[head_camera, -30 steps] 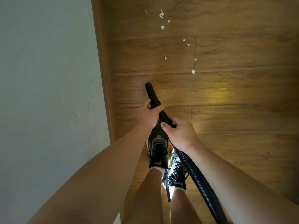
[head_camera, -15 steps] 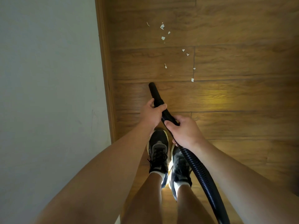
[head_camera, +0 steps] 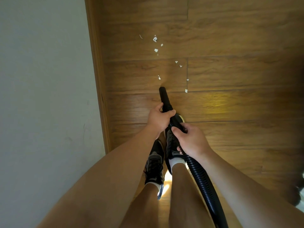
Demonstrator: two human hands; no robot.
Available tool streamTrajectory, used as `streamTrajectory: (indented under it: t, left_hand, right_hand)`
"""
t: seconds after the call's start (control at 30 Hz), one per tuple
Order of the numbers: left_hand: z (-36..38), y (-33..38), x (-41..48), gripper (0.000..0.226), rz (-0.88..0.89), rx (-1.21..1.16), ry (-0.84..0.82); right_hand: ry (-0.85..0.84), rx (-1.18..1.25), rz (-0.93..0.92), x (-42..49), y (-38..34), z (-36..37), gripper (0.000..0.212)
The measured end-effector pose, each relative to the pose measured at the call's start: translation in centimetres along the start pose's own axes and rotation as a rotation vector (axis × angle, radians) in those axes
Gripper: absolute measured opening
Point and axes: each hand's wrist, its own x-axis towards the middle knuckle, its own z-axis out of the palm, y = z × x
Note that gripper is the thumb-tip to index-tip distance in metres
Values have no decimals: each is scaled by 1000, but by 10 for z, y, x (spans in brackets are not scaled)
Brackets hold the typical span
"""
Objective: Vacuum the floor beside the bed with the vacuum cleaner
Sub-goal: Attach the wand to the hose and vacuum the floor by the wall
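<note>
A black vacuum hose [head_camera: 201, 180] runs from the lower right up to a smooth black nozzle [head_camera: 164, 97] that points forward over the wooden floor [head_camera: 230, 129]. My left hand [head_camera: 158, 119] grips the nozzle's base. My right hand [head_camera: 190, 141] grips the ribbed hose just behind it. Several white paper scraps [head_camera: 156, 50] lie scattered on the floor ahead of the nozzle tip; the nearest one [head_camera: 159, 77] is a short way beyond it.
A pale bed surface [head_camera: 44, 96] with a wooden side rail [head_camera: 98, 89] fills the left. My two feet in dark shoes [head_camera: 154, 165] stand under the hands. A dark object [head_camera: 299, 186] sits at the right edge.
The scraps have come nearer to the nozzle tip as I stepped forward, right foot leading. Both hands keep their grip on the hose.
</note>
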Motion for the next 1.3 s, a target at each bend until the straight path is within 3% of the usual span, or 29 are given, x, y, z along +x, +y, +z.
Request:
streamTrajectory:
  t: [0.53, 1.0, 1.3]
  left_hand:
    - [35, 9, -7, 62, 4, 102, -53]
    - [71, 20, -5, 75, -76, 47, -120]
    - [83, 35, 5, 72, -34, 75, -114]
  right_hand:
    - [38, 125, 51, -4, 13, -27, 14]
    - [84, 143, 57, -6, 20, -59, 15]
    - [95, 158, 52, 6, 15, -71, 17]
